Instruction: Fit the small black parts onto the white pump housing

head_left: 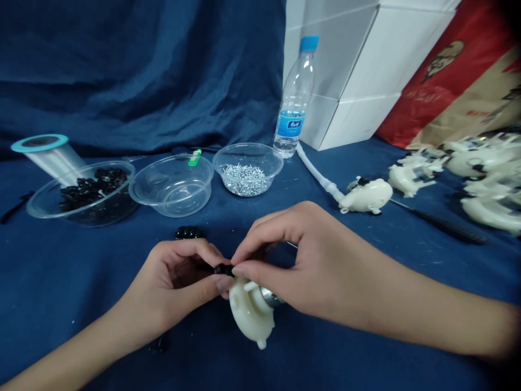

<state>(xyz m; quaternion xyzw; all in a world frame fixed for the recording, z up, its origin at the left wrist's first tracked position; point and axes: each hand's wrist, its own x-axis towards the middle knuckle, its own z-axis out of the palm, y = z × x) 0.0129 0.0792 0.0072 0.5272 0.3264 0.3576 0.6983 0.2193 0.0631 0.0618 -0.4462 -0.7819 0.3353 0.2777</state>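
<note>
Between the fingertips of both hands is a small black plastic part (223, 269), at the top end of a curved cream plastic housing (250, 312). My left hand (179, 288) pinches the black part from the left, its thumb against the housing's upper edge. My right hand (301, 260) pinches the same part from the right with thumb and forefinger. A silver metal cylinder (271, 297) shows at the housing's right side, partly hidden by my right hand. Behind my left hand lies another black part (189, 232); a further dark piece (159, 343) sits below it.
Clear bowls hold black parts (95, 187) and screws (244, 179); another clear bowl (171, 184) stands between them. Behind are a water bottle (293, 103) and white boxes (345, 65). At right lie a screwdriver (443, 222), a cream housing (368, 195) and several more housings (488, 179).
</note>
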